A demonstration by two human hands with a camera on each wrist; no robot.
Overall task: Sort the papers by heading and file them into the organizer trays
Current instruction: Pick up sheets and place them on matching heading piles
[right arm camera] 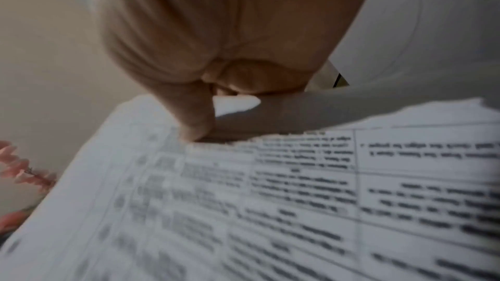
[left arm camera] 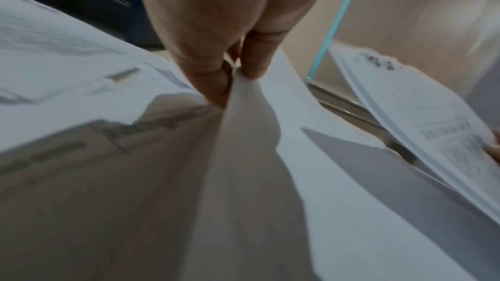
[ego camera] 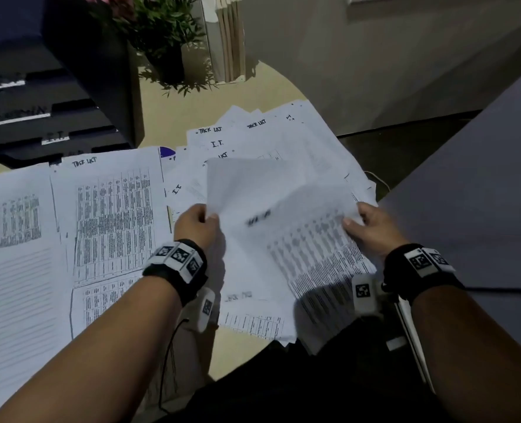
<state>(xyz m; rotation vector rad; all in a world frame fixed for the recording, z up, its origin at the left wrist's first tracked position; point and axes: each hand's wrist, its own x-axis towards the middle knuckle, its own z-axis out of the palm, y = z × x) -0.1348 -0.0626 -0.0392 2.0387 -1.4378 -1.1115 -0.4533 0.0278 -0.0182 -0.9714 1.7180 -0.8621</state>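
My left hand pinches the left edge of a loose white sheet, which is lifted and blurred. In the left wrist view its thumb and finger squeeze that sheet at a fold. My right hand grips a stack of printed table pages by its right edge, thumb on top. In the right wrist view the thumb presses onto the stack. The black organizer trays, with white labels, stand at the far left. More headed papers lie fanned out behind.
Two sheets with tables lie flat on the beige table to the left. A potted plant and a holder of folders stand at the back. A grey surface borders the right side.
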